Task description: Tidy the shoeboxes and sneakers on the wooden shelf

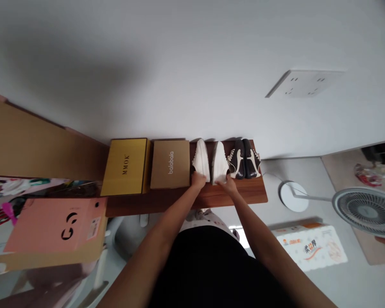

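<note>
Two white shoes stand apart on a narrow brown wooden shelf. My left hand is closed on the near end of the left white shoe. The right white shoe has its near end in the grip of my right hand. Just to the right sits a pair of dark shoes with cream trim, side by side. Left of the white shoes lies a brown balabala box, and beyond it a yellow MMOK box.
A white wall with a socket panel rises behind the shelf. On the right are a fan and a white printed package on the floor. A pink box lies at the left, below a large cardboard piece.
</note>
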### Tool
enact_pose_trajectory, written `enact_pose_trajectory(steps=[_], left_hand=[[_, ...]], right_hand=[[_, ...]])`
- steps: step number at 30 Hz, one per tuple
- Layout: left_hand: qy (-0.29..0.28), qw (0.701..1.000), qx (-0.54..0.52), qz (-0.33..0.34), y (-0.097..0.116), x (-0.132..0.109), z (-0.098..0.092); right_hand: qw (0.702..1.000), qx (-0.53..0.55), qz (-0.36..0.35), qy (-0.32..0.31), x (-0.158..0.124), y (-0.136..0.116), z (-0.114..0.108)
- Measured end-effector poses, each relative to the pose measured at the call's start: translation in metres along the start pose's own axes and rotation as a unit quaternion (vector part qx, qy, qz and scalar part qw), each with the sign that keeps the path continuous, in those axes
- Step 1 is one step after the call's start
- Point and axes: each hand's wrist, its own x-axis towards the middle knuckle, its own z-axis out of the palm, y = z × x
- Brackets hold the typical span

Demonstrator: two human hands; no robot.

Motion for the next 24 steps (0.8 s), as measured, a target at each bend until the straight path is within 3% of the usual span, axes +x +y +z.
enact_pose_trajectory(steps=[3, 6, 11, 16, 24], left_hand=[[-0.013, 1.000, 0.017, 0.006, 0.007, 0.005, -0.008], [-0.017, 0.996, 0.067, 0.064, 0.014, -0.002, -0.014], [-0.017, 0.977, 0.174, 0.125, 0.026, -0.017, -0.011], [-0.009, 0.963, 0.232, 0.138, 0.026, -0.022, -0.002], [0.025, 0.974, 0.183, 0.130, 0.022, -0.017, 0.016]], right_hand=[[1.000, 0.010, -0.012, -0.017, 0.007, -0.002, -0.008], [0.997, -0.008, -0.063, -0.032, 0.010, -0.007, -0.022], [0.984, -0.111, -0.129, -0.050, 0.015, -0.025, -0.035], [0.945, -0.258, -0.180, -0.086, 0.019, -0.047, -0.033], [0.930, -0.294, -0.196, -0.101, 0.021, -0.057, -0.017]])
